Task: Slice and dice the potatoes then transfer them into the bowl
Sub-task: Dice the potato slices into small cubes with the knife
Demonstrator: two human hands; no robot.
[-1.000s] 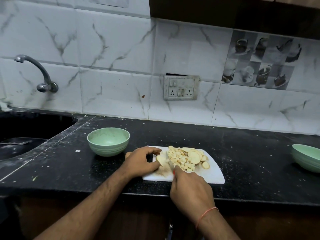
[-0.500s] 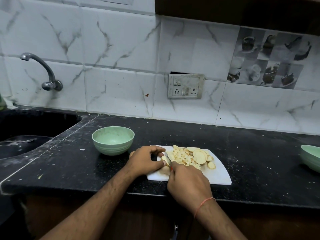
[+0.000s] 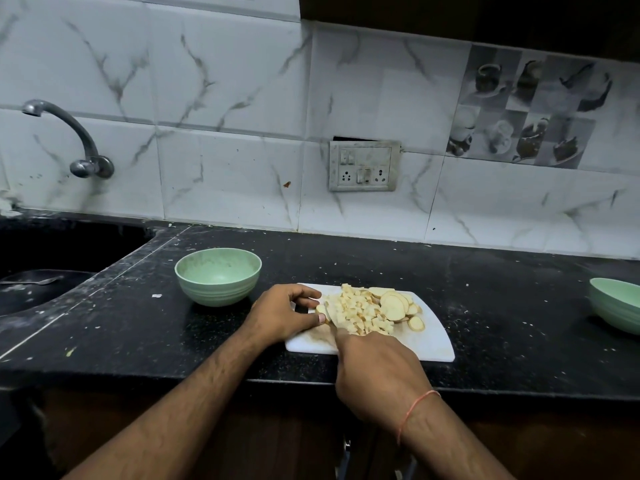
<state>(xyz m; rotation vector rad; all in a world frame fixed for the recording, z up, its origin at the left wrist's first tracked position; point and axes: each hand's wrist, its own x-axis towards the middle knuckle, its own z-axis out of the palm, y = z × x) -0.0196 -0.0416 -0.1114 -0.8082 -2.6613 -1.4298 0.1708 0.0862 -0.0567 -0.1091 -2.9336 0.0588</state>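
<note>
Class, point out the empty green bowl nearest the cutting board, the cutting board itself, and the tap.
green bowl (image 3: 217,292): head view, outer wall.
cutting board (image 3: 431,344): head view, bare right part.
tap (image 3: 74,124): head view, curved spout.

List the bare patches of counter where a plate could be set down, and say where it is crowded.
Bare counter lies between the cutting board and the right bowl, and behind the board up to the wall. Crowded: the board itself, with potato pieces and both hands.

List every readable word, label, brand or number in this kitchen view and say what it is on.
None can be read.
Switchboard: switches and sockets only, no legible marking.
Decorative tile: pictures of cups and teapots, no words.
Green bowl, second green bowl, white cutting board: plain.
</note>
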